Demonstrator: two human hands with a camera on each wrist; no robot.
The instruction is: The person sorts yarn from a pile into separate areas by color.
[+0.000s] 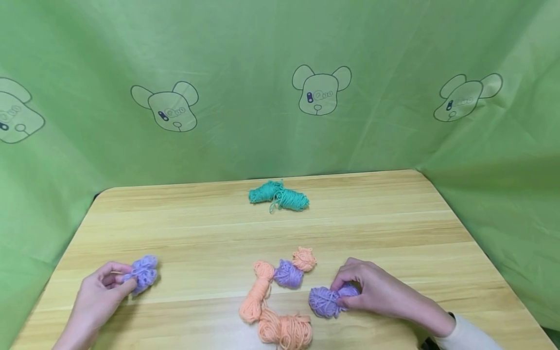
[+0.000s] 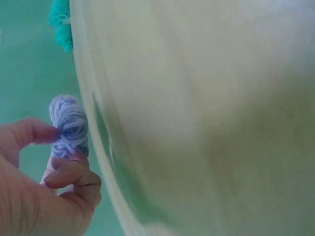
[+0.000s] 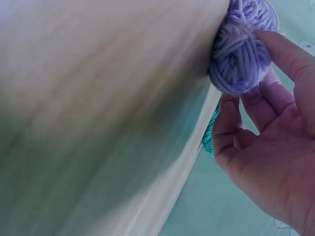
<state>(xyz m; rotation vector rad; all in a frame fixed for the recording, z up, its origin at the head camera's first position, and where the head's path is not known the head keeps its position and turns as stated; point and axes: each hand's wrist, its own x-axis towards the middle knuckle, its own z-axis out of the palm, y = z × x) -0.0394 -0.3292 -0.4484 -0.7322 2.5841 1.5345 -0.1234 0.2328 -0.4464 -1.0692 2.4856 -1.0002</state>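
Note:
At the left of the head view, my left hand [image 1: 98,296] pinches a light purple yarn bundle [image 1: 144,274] between thumb and fingers. The left wrist view shows the same purple bundle [image 2: 70,123] gripped at one end. My right hand [image 1: 372,289] grips another purple yarn skein [image 1: 325,301] around its narrow middle, low over the table at the right. In the right wrist view the thumb and fingers lie on either side of this skein [image 3: 240,56]. Beside it sits a third purple bundle [image 1: 288,273], close to a small peach ball [image 1: 304,259].
A long peach skein [image 1: 255,294] and another peach skein [image 1: 286,330] lie near the front middle of the wooden table [image 1: 192,228]. Two teal skeins [image 1: 290,199] rest together at the far edge. Green curtains [image 1: 245,141] with bear-head outlines surround the table.

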